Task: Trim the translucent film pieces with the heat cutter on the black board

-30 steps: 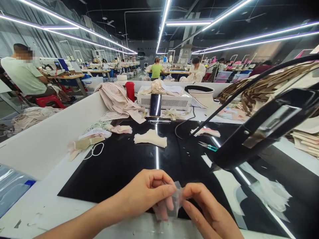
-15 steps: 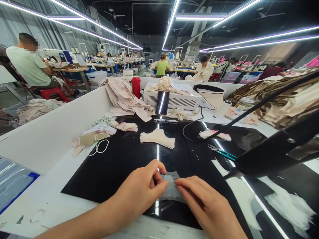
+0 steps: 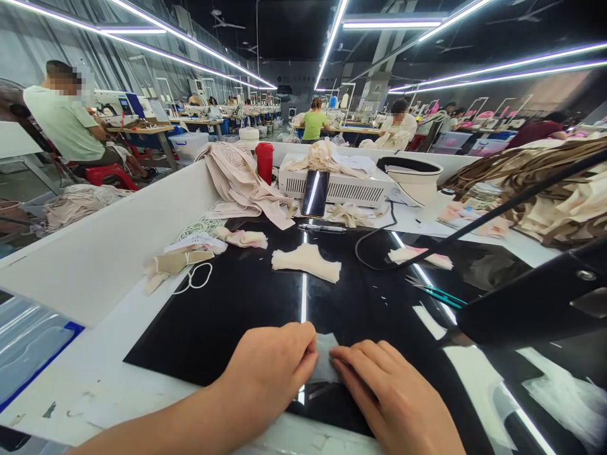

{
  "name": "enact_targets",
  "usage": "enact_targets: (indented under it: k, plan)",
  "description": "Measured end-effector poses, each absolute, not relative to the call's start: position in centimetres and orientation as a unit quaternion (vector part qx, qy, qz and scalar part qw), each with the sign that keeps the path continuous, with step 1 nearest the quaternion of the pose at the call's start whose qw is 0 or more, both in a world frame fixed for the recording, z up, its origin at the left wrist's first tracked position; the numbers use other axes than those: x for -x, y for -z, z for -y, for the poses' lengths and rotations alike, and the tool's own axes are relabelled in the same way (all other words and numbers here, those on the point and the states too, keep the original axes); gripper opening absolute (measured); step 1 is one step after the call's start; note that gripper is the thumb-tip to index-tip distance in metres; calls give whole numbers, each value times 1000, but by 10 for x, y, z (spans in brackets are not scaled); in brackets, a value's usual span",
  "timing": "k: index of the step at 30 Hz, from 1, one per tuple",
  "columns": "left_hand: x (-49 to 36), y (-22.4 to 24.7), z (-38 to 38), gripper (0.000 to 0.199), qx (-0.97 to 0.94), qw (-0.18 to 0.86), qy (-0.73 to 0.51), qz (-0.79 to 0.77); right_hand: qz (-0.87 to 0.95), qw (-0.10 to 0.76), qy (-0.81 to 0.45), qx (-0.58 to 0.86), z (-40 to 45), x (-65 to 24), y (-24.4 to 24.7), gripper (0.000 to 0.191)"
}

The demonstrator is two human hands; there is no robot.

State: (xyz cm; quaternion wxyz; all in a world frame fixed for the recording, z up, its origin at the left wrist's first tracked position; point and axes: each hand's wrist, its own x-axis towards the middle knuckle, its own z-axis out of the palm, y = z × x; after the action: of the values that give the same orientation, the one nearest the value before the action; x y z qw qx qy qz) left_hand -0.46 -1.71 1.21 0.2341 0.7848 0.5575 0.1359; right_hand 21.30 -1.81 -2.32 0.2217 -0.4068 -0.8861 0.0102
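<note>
A small piece of thin, translucent whitish fabric [image 3: 325, 354] spans the gap between my hands, low over the glossy black work surface [image 3: 199, 341]. My left hand [image 3: 272, 366] is closed, thumb and fingers pinching the fabric's left side. On its right side my right hand [image 3: 389, 385] grips with thumb and forefinger together, the other fingers curled behind. Part of the fabric is hidden by my fingers. Beyond it lies a stack of cream cut fabric pieces [image 3: 306, 262]. Teal-handled snips [image 3: 441, 296] rest to the right.
A dark tool arm [image 3: 531, 303] with a pointed tip reaches in from the right, its black cable [image 3: 370, 259] looping over the surface. A phone [image 3: 315, 193] leans on a white vented box [image 3: 351, 189]. White strips of sheer material [image 3: 569, 385] lie at right. Co-workers sit farther off.
My left fingers, loosely curled before, have closed into a pinch on the fabric. Less of the fabric shows between my hands. The whole view has shifted slightly.
</note>
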Motion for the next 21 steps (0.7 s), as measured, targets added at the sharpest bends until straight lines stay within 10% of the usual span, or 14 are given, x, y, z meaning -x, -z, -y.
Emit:
enact_targets:
  k: [21]
  plan:
    - [0, 9, 23, 18, -910, -68, -210, -352, 871, 294, 9, 394, 18, -203, 27, 24]
